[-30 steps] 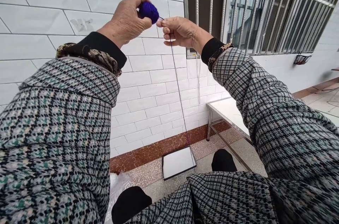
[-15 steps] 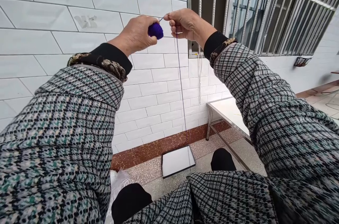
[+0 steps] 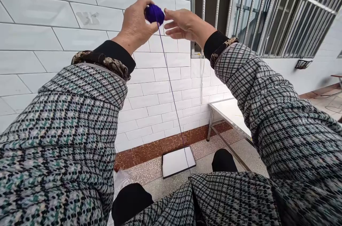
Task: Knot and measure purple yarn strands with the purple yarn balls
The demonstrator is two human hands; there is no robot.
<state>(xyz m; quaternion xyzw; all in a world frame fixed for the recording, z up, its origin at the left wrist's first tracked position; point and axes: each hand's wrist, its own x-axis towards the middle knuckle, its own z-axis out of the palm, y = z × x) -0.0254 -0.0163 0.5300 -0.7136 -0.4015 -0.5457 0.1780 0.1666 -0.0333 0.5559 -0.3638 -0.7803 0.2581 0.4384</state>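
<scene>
Head view: white tiled wall, barred window upper right, white-topped bench right of centre; black-edged white panel on speckled floor, lower centre. Upper centre: left hand, grip wrapped round purple yarn ball; strand runs down. Right hand beside ball, fingers parted; cannot tell if pinching yarn.

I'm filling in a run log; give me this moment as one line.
left hand: holding purple yarn ball | right hand: beside ball, contact unclear | strand: stretching down from ball
</scene>
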